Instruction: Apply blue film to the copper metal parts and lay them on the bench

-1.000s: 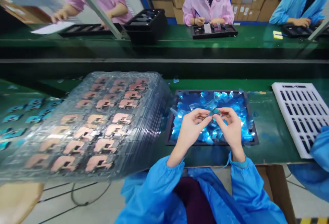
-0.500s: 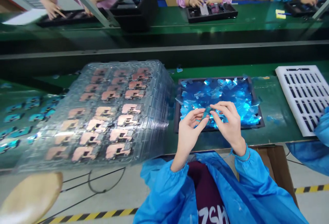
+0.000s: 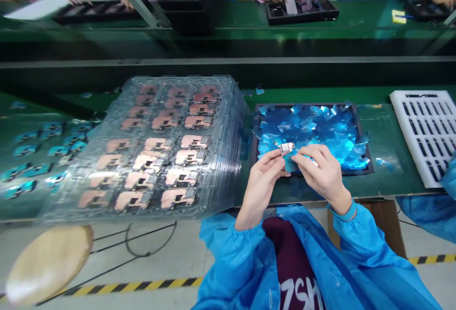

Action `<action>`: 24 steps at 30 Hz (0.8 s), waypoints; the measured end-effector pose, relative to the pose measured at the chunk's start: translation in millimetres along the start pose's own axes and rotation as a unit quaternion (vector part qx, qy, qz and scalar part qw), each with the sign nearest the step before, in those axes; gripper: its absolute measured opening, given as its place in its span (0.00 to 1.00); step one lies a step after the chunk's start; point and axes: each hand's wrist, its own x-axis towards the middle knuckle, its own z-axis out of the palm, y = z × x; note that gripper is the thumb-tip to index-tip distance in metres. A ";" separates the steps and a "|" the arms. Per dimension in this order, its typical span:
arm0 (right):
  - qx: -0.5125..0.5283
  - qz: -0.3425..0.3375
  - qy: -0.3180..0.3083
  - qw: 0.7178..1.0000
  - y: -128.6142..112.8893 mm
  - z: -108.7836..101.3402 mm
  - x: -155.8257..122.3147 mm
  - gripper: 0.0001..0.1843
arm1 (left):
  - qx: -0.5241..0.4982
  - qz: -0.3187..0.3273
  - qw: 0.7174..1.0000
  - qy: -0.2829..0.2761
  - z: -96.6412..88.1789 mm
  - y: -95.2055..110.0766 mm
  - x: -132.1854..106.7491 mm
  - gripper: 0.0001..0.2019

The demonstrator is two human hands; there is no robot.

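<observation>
My left hand (image 3: 261, 182) pinches a small metallic part (image 3: 287, 148) with a blue film hanging from it. My right hand (image 3: 320, 170) is closed on the blue film (image 3: 290, 164) just below the part. Both hands hover over the front edge of a black tray (image 3: 366, 170) heaped with loose blue film scraps (image 3: 313, 127). To the left lies a stack of clear blister trays (image 3: 228, 177) holding rows of copper-coloured parts (image 3: 174, 158).
A white slotted tray (image 3: 423, 132) lies at the right, beside another person's blue sleeve (image 3: 432, 215). More trays with blue-filmed parts (image 3: 32, 158) sit far left. Across the green conveyor (image 3: 231, 30), other people work over black trays (image 3: 302, 11). A round stool (image 3: 48, 262) stands below left.
The small part has turned so its metallic face shows, and the blue film now hangs from it between my hands. The camera has tilted further down.
</observation>
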 end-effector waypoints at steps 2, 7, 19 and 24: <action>0.007 -0.017 -0.010 1.000 -1.3 -2.9 -2.1 0.11 | -0.040 -0.026 0.999 -0.007 -2.3 2.6 1.4 0.25; 0.055 -0.022 -0.022 0.998 -2.3 -5.5 -13.5 0.14 | -0.082 -0.028 0.996 0.017 -3.6 10.8 3.9 0.24; 0.056 0.372 -0.013 0.927 49.9 24.5 -20.5 0.10 | 0.009 0.113 0.989 0.097 1.7 19.3 -13.9 0.15; -0.085 0.415 -0.110 0.899 87.3 30.6 -20.3 0.12 | 0.196 0.180 0.957 0.113 -15.7 67.7 -72.3 0.11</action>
